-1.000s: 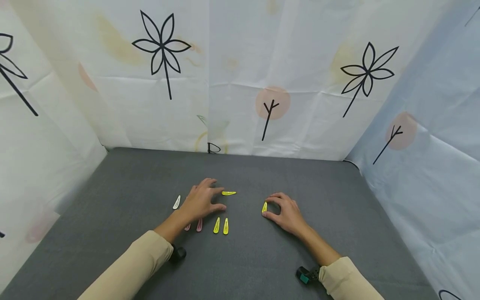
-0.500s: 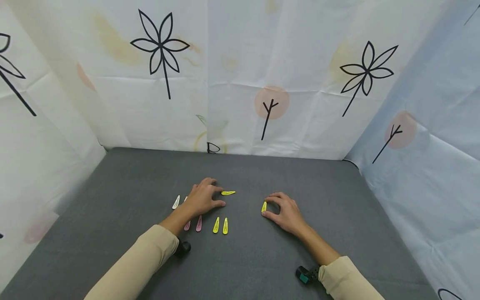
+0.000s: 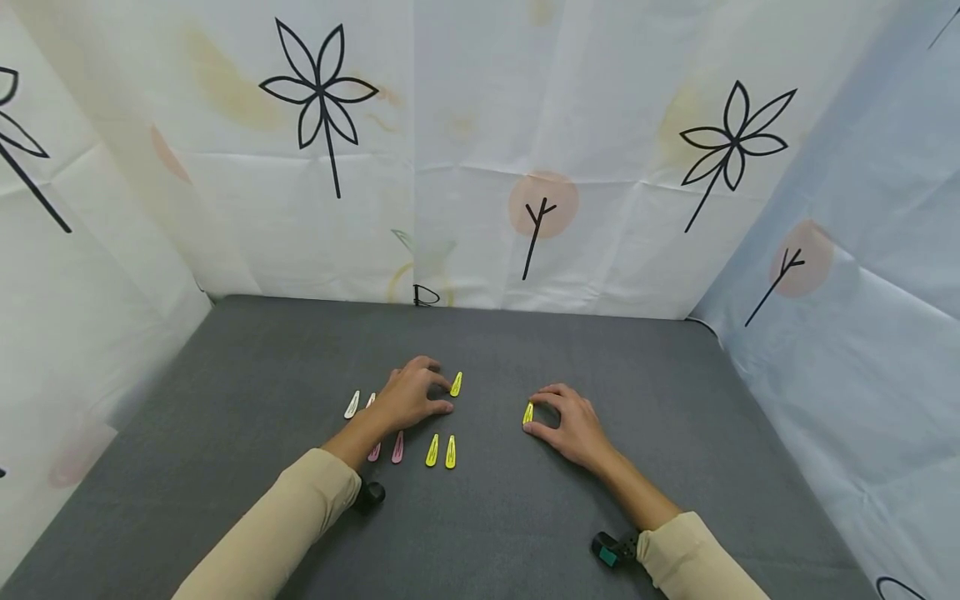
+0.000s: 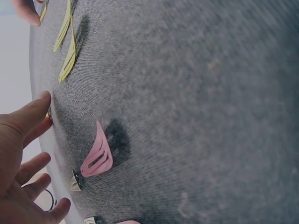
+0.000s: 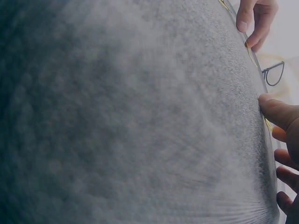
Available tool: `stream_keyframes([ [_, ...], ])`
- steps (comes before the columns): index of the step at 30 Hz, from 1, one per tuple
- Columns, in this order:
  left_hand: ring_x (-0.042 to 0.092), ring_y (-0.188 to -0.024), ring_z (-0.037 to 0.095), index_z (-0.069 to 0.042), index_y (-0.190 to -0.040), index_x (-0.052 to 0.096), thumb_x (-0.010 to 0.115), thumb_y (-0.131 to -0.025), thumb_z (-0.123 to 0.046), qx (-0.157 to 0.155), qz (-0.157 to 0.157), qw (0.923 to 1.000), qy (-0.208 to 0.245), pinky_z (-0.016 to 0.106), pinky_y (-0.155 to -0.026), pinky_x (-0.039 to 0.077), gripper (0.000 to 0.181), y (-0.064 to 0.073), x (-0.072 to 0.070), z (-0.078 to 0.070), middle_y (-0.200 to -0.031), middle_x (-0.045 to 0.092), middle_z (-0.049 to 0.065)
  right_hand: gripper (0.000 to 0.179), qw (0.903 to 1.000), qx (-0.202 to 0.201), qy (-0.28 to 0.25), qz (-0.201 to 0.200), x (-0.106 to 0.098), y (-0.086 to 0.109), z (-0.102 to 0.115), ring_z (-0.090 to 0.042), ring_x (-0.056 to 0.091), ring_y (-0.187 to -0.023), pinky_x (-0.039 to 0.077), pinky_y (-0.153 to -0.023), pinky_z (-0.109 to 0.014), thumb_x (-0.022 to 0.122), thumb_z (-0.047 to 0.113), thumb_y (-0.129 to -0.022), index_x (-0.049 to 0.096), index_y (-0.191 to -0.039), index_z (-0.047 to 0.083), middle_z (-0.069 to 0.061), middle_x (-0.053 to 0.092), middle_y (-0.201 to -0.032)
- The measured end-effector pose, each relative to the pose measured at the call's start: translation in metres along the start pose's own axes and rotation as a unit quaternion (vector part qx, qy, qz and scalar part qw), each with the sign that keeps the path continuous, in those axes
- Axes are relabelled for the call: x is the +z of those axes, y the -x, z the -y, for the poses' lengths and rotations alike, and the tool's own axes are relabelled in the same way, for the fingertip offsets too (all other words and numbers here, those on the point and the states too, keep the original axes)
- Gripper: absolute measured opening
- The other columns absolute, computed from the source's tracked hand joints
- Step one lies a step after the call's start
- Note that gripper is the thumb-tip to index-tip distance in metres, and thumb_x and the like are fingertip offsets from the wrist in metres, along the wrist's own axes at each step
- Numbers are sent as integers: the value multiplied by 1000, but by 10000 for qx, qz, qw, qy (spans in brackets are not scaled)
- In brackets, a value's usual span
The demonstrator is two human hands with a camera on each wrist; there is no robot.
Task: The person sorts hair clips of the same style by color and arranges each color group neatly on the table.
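On the left of the grey table, my left hand has its index fingertip right at the edge of a yellow hair clip, with the thumb spread apart below. That clip lies with its narrow end pointing away. My right hand holds another yellow hair clip by its ends between thumb and index finger, close over the cloth. Two more yellow hair clips lie side by side nearer me. Pink hair clips and white hair clips lie under and left of my left forearm, partly hidden.
A grey cloth covers the table. White fabric walls with flower and tree drawings enclose it at the back and both sides. A black wrist camera sits by the right sleeve.
The yellow hair clip at my left hand has turned from lying sideways to pointing away. My left forearm has shifted slightly right. My right hand stays in place with its clip.
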State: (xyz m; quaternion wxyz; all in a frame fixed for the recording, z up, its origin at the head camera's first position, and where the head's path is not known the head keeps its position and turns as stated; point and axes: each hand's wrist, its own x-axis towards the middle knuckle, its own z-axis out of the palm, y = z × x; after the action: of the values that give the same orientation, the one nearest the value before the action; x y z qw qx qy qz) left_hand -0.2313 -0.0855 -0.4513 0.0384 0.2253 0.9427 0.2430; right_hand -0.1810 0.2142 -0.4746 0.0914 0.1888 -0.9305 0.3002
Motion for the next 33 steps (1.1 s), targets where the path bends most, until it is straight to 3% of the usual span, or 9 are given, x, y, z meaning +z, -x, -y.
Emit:
stream_keyframes([
  [4, 42, -136, 32, -13, -110, 77, 82, -84, -31, -44, -82, 10000, 29, 63, -103, 33, 32, -2, 1, 1, -139, 55, 14, 42, 10000, -13, 1, -2, 0, 0, 0, -34, 57, -117, 37, -96, -60, 84, 26, -81, 72, -117, 8, -11, 63, -122],
  [9, 42, -136, 32, -12, -121, 73, 82, -83, -35, -144, -188, 9997, -50, 60, -104, 35, 45, -8, 4, 2, -140, 54, 14, 43, 10000, 19, -20, 11, 0, 1, 0, -34, 56, -118, 36, -98, -60, 84, 26, -80, 71, -118, 8, -11, 63, -123],
  [21, 38, -138, 34, -13, -134, 65, 79, -85, -39, 217, 48, 9996, -143, 63, -104, 33, 57, -15, 0, 5, -146, 47, 18, 43, 10000, -21, -7, -48, 1, 1, -2, -34, 57, -118, 36, -98, -59, 84, 25, -80, 72, -117, 8, -11, 63, -122],
  [33, 36, -140, 32, -19, -137, 63, 80, -81, -45, -28, 127, 9994, -312, 62, -101, 32, 64, -26, 6, 10, -149, 45, 17, 42, 10000, 4, 4, -43, 1, 0, -2, -33, 57, -117, 37, -97, -58, 84, 27, -81, 72, -117, 9, -9, 63, -121],
])
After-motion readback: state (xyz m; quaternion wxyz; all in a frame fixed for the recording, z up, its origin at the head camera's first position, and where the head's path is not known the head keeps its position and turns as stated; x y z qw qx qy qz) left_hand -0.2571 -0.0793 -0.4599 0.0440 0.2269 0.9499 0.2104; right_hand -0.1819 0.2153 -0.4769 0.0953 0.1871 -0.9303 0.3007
